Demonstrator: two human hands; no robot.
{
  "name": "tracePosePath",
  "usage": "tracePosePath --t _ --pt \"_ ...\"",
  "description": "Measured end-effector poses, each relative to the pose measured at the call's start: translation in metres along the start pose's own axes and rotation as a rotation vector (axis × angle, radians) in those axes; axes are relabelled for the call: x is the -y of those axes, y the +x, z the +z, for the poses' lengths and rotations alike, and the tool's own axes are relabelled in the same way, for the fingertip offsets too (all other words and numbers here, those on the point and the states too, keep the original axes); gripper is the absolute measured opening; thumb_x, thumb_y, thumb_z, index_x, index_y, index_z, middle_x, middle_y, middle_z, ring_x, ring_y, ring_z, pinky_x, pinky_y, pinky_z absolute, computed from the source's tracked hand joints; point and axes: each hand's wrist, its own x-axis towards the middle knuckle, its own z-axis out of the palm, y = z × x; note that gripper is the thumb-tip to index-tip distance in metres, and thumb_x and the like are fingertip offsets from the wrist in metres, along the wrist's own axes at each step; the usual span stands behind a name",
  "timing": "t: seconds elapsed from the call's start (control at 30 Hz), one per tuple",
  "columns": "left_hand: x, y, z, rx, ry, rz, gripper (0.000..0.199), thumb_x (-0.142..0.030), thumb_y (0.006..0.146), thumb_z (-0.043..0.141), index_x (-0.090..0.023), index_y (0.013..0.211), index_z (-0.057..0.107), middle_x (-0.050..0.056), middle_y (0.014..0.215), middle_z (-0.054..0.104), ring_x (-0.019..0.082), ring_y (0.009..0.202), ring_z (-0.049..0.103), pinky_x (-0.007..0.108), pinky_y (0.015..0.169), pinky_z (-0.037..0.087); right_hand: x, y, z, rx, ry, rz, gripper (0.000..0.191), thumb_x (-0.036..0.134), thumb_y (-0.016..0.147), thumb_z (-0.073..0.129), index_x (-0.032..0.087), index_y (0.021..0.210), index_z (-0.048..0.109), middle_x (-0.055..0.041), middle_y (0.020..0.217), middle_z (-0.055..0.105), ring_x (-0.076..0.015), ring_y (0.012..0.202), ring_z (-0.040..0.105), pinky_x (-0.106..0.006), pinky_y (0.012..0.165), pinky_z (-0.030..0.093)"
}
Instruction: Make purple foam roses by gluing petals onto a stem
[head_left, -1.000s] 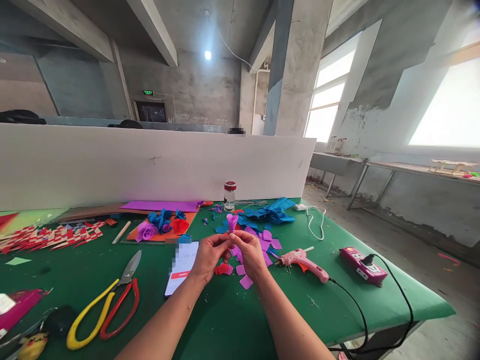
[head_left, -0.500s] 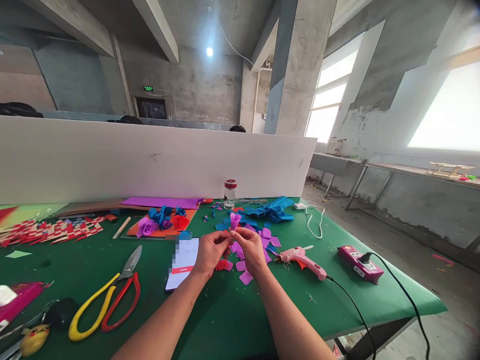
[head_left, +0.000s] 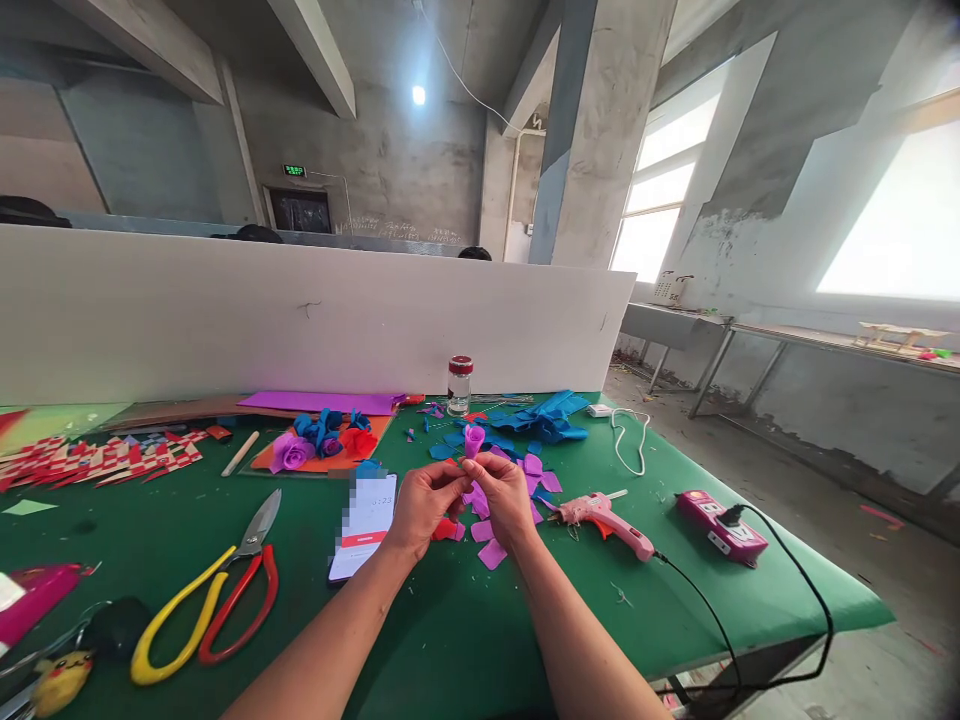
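Observation:
A small purple paper flower (head_left: pixel 473 440) stands upright above my fingertips, its base pinched between both hands. My left hand (head_left: pixel 429 505) is closed, thumb and forefinger meeting at the flower's lower end. My right hand (head_left: pixel 501 492) is closed on the same spot from the other side. My fingers hide the part they grip. Loose purple petals (head_left: pixel 492 554) lie on the green table under and beside my hands, with a red piece (head_left: pixel 444 528) by my left fingers. To the right of my right hand rests a pink glue gun (head_left: pixel 606 522).
Left of my hands lie a phone (head_left: pixel 366 520) and large scissors (head_left: pixel 251 545). Finished paper flowers (head_left: pixel 292 452), a lidded glass jar (head_left: pixel 460 386) and blue crepe paper (head_left: pixel 551 418) are farther back, before a white partition (head_left: pixel 315 320). A power strip (head_left: pixel 720 527) sits at the right.
The purple flower has shifted slightly right and its opening is tipped a little differently. Both hands keep their pinch in nearly the same place. The view has moved very slightly.

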Motion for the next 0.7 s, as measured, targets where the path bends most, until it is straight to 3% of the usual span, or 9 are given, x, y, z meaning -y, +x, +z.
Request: tracePosePath --t 0.23,0.37,0.7 --pt "-0.0049 -0.0037 0.0005 0.069 -0.044 -0.062 0.028 -0.036 0.067 0.077 -0.018 0.087 0.071 -0.002 0.064 0.063 0.008 0.041 0.051 0.020 0.036 0.039 -0.0030 0.0020 -0.0063 -0.073 -0.002 -0.033 0.016 0.035 0.067 0.076 0.020 0.066 0.070 0.0005 0.065 0.064 -0.0150 0.066 0.054 -0.026 0.062 0.040" --pt "-0.0052 -0.0054 0.0006 0.114 -0.059 -0.088 0.030 -0.033 0.065 0.079 -0.017 0.089 0.071 -0.002 0.063 0.063 0.007 0.037 0.049 0.020 0.033 0.037 -0.0048 0.0020 -0.0071 -0.108 0.004 -0.035 0.015 0.034 0.067 0.078 0.020 0.067 0.071 -0.0005 0.067 0.066 -0.0176 0.074 0.057 -0.027 0.065 0.041" --pt "-0.0015 -0.0045 0.0020 0.119 -0.081 -0.124 0.030 -0.035 0.063 0.080 -0.015 0.083 0.070 0.001 0.067 0.067 0.007 0.038 0.049 0.019 0.031 0.036 0.0007 -0.0004 -0.0070 -0.162 -0.025 -0.073 0.021 0.038 0.065 0.078 0.018 0.067 0.071 -0.0007 0.067 0.067 -0.0174 0.072 0.058 -0.028 0.067 0.041"
